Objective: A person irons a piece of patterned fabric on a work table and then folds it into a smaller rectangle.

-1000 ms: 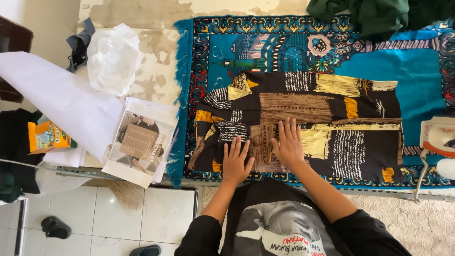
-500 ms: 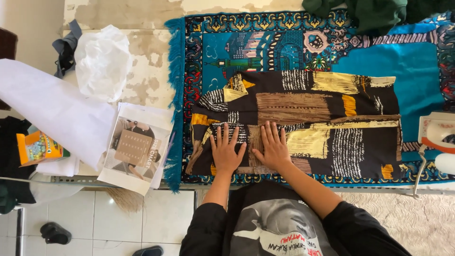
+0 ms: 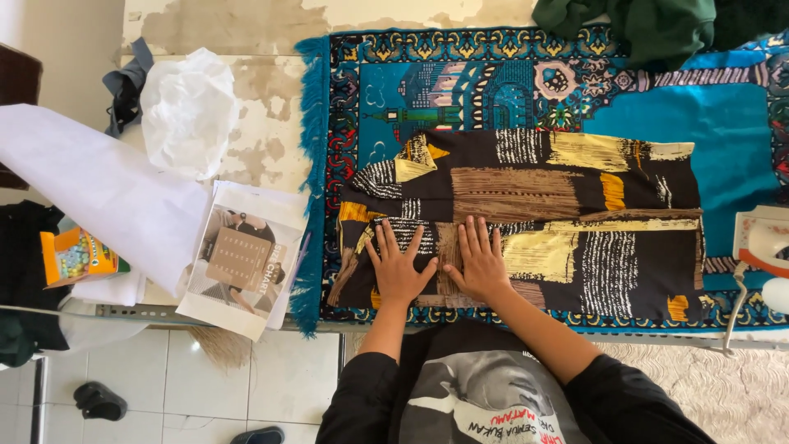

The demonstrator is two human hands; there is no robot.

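Note:
A folded garment (image 3: 542,210) in black, yellow, brown and white patches lies flat on a blue patterned rug (image 3: 682,123). My left hand (image 3: 400,265) rests palm down with fingers spread on the garment's near left part. Right beside it, my right hand (image 3: 477,261) presses flat on the same cloth, fingers apart. Both hands hold nothing.
A white and red iron (image 3: 764,240) sits at the rug's right edge. Left of the rug lie a printed paper sheet (image 3: 242,259), a large white sheet (image 3: 99,185), a crumpled white bag (image 3: 189,111) and an orange crayon box (image 3: 76,256). Dark green cloth (image 3: 649,25) lies at the back.
Both hands have slid slightly leftward along the garment's near edge, staying flat on it. The view has also shifted a little.

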